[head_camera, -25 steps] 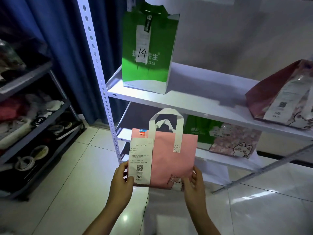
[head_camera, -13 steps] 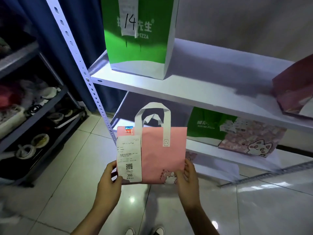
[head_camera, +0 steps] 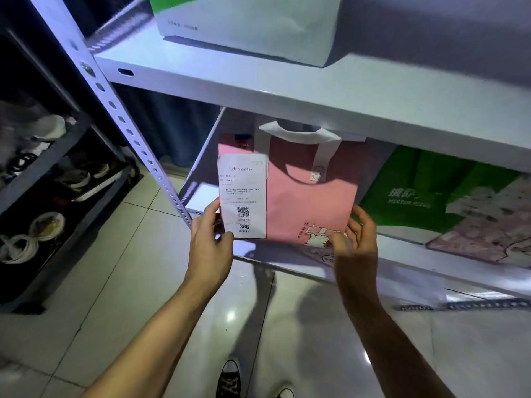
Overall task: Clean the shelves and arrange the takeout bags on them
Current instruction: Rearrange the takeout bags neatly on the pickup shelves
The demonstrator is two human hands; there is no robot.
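Pink takeout bag (head_camera: 310, 196) held upright at lower shelf (head_camera: 402, 262) front edge, receipt (head_camera: 242, 193) kept facing out. Left hand (head_camera: 211, 239) pinches bottom-left corner; right hand (head_camera: 359, 239) clasps bottom-right, steadying for placement left of green pizza bag (head_camera: 408, 191).

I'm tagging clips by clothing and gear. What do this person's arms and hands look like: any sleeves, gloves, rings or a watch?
Both forearms are bare up to the frame's lower edge, with no sleeve showing. The left hand and right hand wear no gloves, and no ring, watch or bracelet shows on the fingers or wrists. The right hand is slightly blurred, so a thin ring there could be missed.
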